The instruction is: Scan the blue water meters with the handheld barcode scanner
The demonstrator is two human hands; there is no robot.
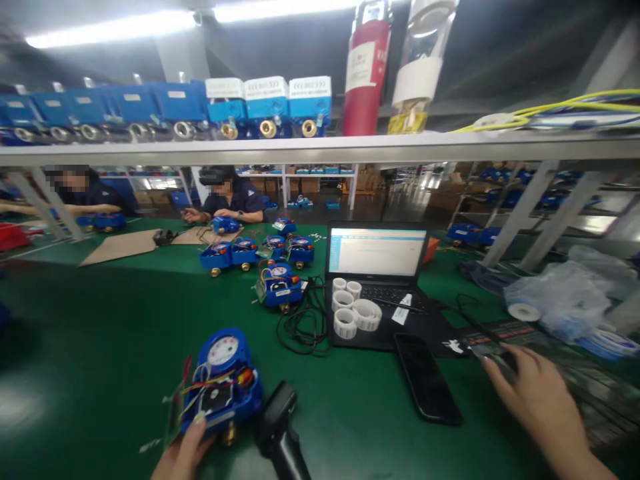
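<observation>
My left hand grips the near edge of an open blue water meter with a white dial and coloured wires, resting on the green table. A black barcode scanner stands right beside it. My right hand lies with fingers spread over a dark mouse on a printed mat at the right. A black phone lies flat between my hands.
An open laptop carries several rolls of white labels. Black cables and more blue meters lie behind. Clear plastic bags sit far right. Two people work across the table. A shelf above holds blue meters.
</observation>
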